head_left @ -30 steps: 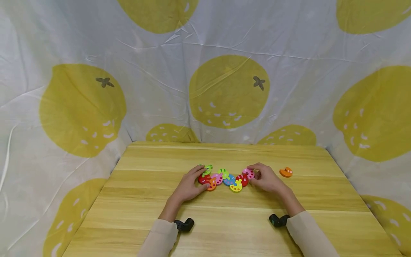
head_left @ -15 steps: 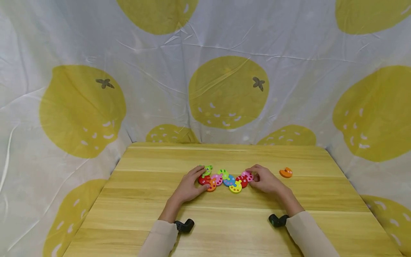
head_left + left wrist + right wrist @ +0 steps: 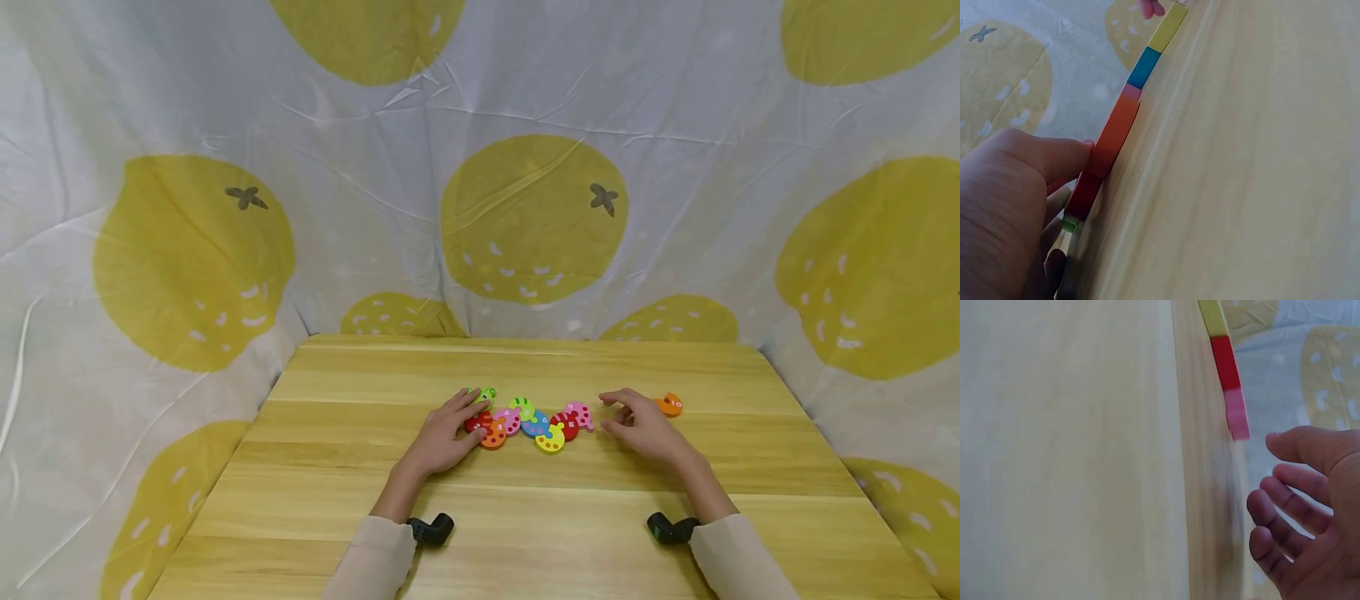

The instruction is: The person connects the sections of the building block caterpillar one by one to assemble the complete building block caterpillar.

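Note:
A caterpillar puzzle of joined, numbered wooden pieces lies on the table, with the blue piece near its middle. At its left end my left hand rests over the green head piece and red piece 2, its thumb touching the orange piece 3. The left wrist view shows the thumb at the orange piece's top edge. Just right of the pink piece 9, my right hand holds nothing, thumb and fingers apart. In the right wrist view a gap separates the fingers from the pink piece.
Beyond my right hand lies a loose orange piece numbered 10, partly hidden by the hand. Around the wooden table hangs a white curtain printed with yellow lemons. Each wrist wears a black camera.
My right hand has let go of pink piece 9 and moved right, toward the orange piece 10. My left hand's fingers have shifted slightly over the green head.

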Motion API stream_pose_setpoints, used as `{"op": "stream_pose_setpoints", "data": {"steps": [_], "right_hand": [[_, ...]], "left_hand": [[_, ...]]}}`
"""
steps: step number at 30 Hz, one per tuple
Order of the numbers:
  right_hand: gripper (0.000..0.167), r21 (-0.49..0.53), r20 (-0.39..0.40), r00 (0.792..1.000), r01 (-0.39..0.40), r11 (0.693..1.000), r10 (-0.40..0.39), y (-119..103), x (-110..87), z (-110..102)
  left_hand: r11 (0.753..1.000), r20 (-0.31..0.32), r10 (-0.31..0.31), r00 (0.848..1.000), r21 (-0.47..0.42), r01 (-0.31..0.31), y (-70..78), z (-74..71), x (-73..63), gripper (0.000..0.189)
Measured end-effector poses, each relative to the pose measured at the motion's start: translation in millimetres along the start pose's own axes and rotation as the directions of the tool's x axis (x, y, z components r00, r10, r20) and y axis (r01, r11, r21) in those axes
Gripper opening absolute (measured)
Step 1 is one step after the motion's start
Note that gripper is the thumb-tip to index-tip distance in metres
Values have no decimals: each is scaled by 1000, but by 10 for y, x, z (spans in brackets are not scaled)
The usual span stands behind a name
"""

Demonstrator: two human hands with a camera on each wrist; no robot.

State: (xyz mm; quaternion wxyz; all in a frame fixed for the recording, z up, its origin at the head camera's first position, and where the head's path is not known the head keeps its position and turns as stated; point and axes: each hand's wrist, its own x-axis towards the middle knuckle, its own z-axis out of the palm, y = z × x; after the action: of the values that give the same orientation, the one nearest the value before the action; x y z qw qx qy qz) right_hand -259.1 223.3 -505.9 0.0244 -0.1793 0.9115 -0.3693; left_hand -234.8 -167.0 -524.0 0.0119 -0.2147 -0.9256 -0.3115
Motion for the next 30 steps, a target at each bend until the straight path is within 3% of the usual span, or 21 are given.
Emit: {"op": "stream_pose_setpoints", "data": {"steps": [5,14,22,30], "right_hand": [[46,-2,-90,995,-50,999,50,102,-138,-143],[45,-66,-238,966,-117,991,98,305,-255,-339],[63,-110,-265,952,-189,976,155,442,-295,-460],[91,-123,-261,926,-311,942,272,512,-300,-461]], "left_hand": [[1000,3,-22,1000,-4,22,-38,18,5,53],[999,-22,-45,999,-20,44,-54,19,2,51],[998,-47,-48,998,-44,46,-6,6,21,52],[997,-59,-45,997,-61,41,25,12,27,54]]}}
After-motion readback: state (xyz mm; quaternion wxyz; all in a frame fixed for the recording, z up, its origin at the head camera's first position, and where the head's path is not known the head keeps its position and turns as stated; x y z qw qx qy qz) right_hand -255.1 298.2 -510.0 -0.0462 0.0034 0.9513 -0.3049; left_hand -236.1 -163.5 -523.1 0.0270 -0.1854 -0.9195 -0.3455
